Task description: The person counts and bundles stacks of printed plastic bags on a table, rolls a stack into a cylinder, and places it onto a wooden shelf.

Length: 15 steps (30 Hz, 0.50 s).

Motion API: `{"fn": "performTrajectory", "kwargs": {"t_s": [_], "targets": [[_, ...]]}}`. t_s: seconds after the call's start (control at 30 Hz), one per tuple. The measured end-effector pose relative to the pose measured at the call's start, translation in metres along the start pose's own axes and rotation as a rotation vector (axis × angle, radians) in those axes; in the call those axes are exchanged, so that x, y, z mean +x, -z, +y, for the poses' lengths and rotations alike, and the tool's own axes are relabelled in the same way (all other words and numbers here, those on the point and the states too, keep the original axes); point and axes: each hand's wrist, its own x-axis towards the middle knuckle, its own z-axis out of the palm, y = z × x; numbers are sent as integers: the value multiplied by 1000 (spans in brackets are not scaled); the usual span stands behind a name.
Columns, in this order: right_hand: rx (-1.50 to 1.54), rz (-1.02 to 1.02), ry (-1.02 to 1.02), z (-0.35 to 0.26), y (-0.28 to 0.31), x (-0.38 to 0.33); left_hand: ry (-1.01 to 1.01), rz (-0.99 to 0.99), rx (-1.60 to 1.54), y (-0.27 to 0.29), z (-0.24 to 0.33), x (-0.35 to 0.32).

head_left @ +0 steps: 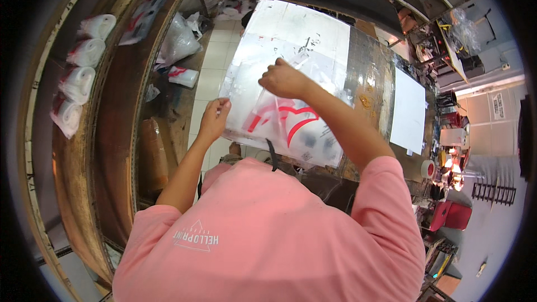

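A translucent plastic bag [313,142] with a red printed shape lies across a white board [324,31] in front of me. My right hand [282,80] is closed over the middle of the board, gripping a gathered part of the bag that rises toward it. My left hand [214,118] is at the board's left edge, its fingers curled together. What is between those fingertips, if anything, is too small to make out. Dark stains mark the board's far half.
The board rests on a worn wooden table [366,95], with a white sheet [408,112] to its right. A tape roll [427,169] sits near the right edge. On the left shelves are several rolled plastic bundles [76,85] and a clear plastic sack [180,43].
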Motion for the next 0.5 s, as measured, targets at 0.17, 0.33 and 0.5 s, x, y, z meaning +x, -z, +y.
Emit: {"fn": "performTrajectory", "kwargs": {"t_s": [0.17, 0.33, 0.5], "targets": [[-31, -77, 233, -16, -65, 43, 116, -35, -201, -9, -75, 66], [-21, -59, 197, -25, -91, 49, 302, -153, -370, -19, -73, 85], [75, 48, -51, -38, -83, 32, 323, -173, -242, -25, -65, 93]]}}
